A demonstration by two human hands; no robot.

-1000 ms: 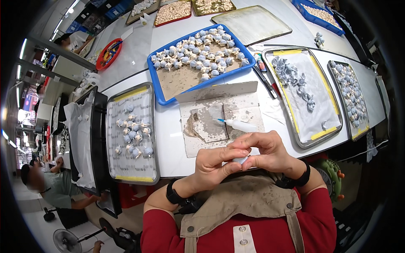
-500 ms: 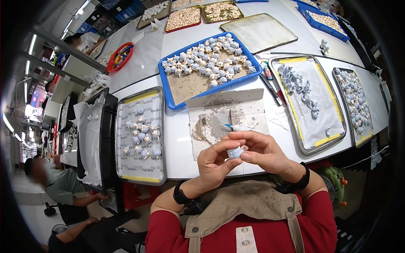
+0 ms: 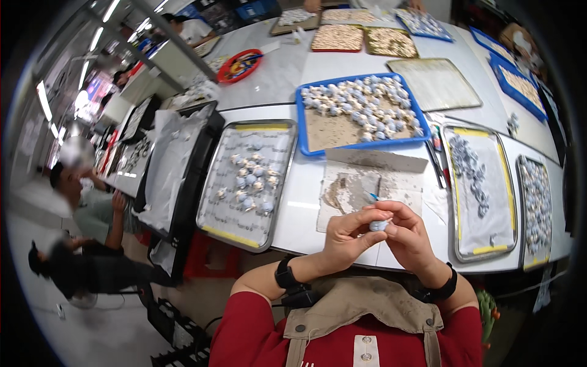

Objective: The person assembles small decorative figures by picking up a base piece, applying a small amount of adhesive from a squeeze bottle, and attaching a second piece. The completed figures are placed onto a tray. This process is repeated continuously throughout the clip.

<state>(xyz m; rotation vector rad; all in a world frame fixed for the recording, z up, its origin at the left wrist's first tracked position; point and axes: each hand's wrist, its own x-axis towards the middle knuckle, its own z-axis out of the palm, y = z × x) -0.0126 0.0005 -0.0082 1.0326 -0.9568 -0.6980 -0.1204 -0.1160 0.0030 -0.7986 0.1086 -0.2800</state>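
A small rounded figurine (image 3: 378,226), pale blue and white, is pinched between both hands above the table's front edge. My left hand (image 3: 347,241) grips it from the left with thumb and fingertips. From the right, my right hand (image 3: 413,237) closes on it too, its thumb against the piece. Fingers cover much of its surface. Just beyond the fingers, a thin blue-tipped item (image 3: 373,196) shows over a stained, folded cardboard sheet (image 3: 400,189); whether it is held cannot be made out.
A blue tray (image 3: 318,136) of similar pieces stands beyond the cardboard. Lined trays flank it: one with figurines (image 3: 238,211) at left, one with grey-blue bits (image 3: 489,208) at right, then a full narrow tray (image 3: 534,202). A black crate (image 3: 195,165) and co-workers are at far left.
The whole view has swung left, so the table and trays sit further right in the picture. Both hands still hold the figurine, with the fingers slightly shifted around it.
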